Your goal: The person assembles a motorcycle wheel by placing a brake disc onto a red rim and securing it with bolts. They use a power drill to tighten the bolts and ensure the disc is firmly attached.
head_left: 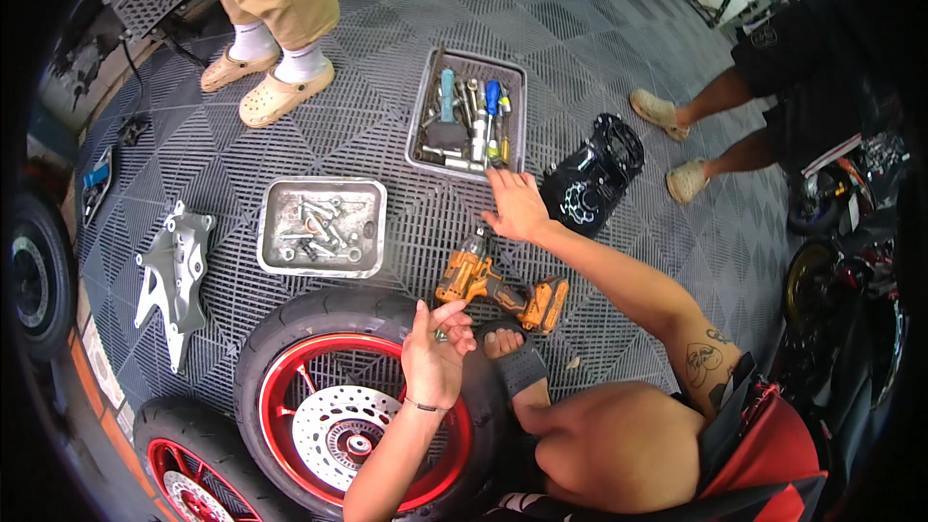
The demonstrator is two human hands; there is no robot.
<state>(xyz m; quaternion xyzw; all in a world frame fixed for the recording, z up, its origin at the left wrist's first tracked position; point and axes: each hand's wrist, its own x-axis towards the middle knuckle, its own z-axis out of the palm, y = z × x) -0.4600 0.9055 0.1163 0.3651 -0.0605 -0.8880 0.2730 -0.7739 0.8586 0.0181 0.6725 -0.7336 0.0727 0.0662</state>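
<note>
My right hand [519, 208], fingers apart and nothing seen in them, reaches to the near edge of a grey plastic tray [414, 150] of tools. In that tray lie a blue-handled screwdriver [493, 97], sockets and wrenches. My left hand [435, 356] is palm up above the tyre, its fingers curled around something small and greenish that I cannot make out. Between my hands, an orange cordless impact driver [469, 275] lies on the floor. Left of it sits a metal tray [263, 242] with several bolts [319, 222]. Below my left hand lies a wheel [280, 343] with red rim and brake disc [314, 425].
A second red-rimmed wheel [159, 425] lies at lower left. A silver metal bracket [179, 271] is on the left, a black motorcycle part [604, 169] right of the tool tray. Two people stand nearby in beige clogs [285, 95]. Motorcycles line the right side.
</note>
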